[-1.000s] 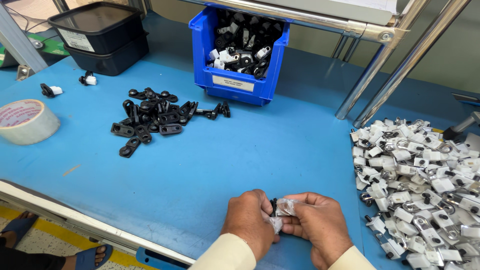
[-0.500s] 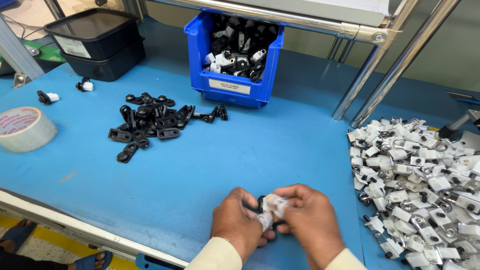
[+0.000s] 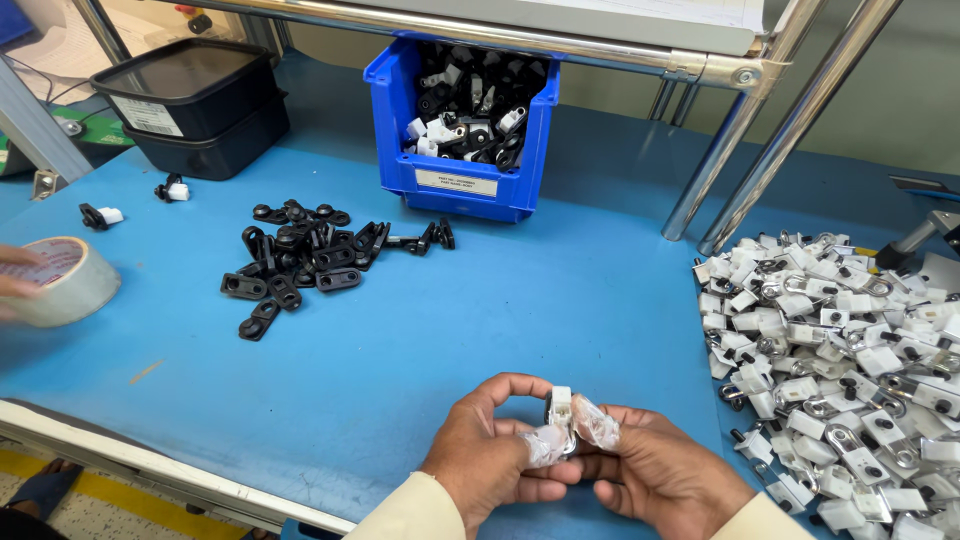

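My left hand (image 3: 487, 455) and my right hand (image 3: 655, 470) meet near the table's front edge. Together they pinch a small white-and-black clip part (image 3: 559, 410) between the fingertips, which wear clear plastic covers. A heap of black plastic parts (image 3: 300, 255) lies on the blue table (image 3: 560, 290) to the left. A large pile of white and metal parts (image 3: 845, 345) lies to the right, close to my right hand.
A blue bin (image 3: 470, 125) of assembled black-and-white pieces stands at the back centre. Black trays (image 3: 190, 100) are stacked at the back left. A roll of tape (image 3: 62, 282) sits at the far left, touched by another person's fingers (image 3: 15, 272). Metal frame tubes (image 3: 770, 130) rise at the right.
My hands have shifted slightly and raised the small part upright between the fingertips. Another person's fingers have come onto the tape roll at the left.
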